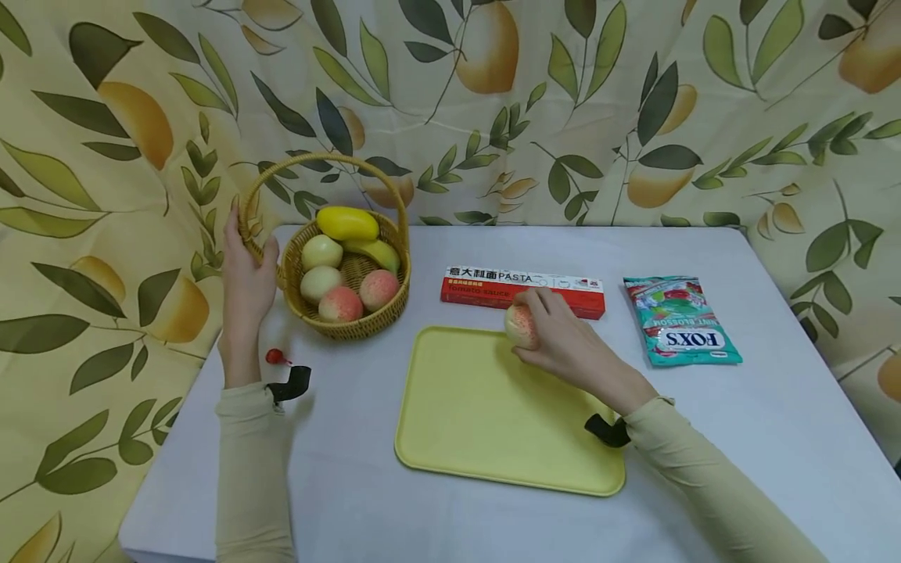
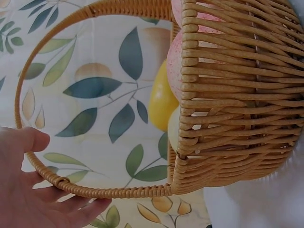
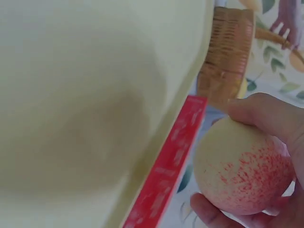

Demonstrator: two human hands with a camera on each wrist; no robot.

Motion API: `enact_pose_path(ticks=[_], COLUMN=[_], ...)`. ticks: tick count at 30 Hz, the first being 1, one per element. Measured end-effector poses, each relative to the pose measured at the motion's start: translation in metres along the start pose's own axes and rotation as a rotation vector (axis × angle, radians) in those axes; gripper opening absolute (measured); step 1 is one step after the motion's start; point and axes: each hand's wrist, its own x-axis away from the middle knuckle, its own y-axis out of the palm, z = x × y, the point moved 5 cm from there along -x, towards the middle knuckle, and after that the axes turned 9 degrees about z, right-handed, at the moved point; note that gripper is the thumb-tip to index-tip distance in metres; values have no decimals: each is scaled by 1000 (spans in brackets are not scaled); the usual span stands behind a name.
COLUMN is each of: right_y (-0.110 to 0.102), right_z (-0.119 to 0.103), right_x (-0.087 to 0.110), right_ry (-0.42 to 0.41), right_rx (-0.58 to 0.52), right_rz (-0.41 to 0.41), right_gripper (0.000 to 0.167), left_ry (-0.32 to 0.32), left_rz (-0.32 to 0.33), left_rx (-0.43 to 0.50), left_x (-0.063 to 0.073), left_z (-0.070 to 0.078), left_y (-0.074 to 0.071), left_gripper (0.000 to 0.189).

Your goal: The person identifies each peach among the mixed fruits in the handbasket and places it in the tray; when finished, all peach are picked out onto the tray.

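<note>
A white peach with red speckles (image 3: 244, 166) is held between the thumb and fingers of my right hand (image 1: 556, 332), over the back edge of a yellow tray (image 1: 493, 422). My left hand (image 1: 246, 281) loosely holds the side of the wicker basket's handle (image 2: 118, 192); its thumb crosses the handle and the fingers lie behind it. Standing at the left back of the table, the wicker basket (image 1: 352, 324) contains a yellow mango-like fruit (image 1: 347, 224), a banana (image 1: 380, 252), two pale green round fruits (image 1: 321, 283) and two pink peaches (image 1: 341, 304).
A red pasta box (image 1: 486, 293) lies behind the tray. To the right is a green FOX'S candy bag (image 1: 679, 320). A small red ball-shaped thing (image 1: 275, 356) lies near the left wrist. Patterned cloth (image 1: 450, 156) hangs behind the white table (image 1: 338, 485).
</note>
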Motion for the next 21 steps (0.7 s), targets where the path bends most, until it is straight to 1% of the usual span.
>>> enact_pose_path(ticks=[5,8,14,21], right_y=[-8,-14,-22,-17], right_z=[26,38,55,67], right_x=[21,31,44,49], right_ry=[86,114,139,150], right_rx=[22,34,27,-21], right_rz=[-14,-39,-67,-83], right_gripper=[69,68,66,69], left_ry=[-2,-10,-10,-28], left_rz=[-9,-21,-32,-19], left_rx=[9,13,10,-2], left_x=[1,-1,-3,-3], left_z=[-2,-2,0,-3], left_y=[2,2,2,4], left_gripper=[72,73,74,74])
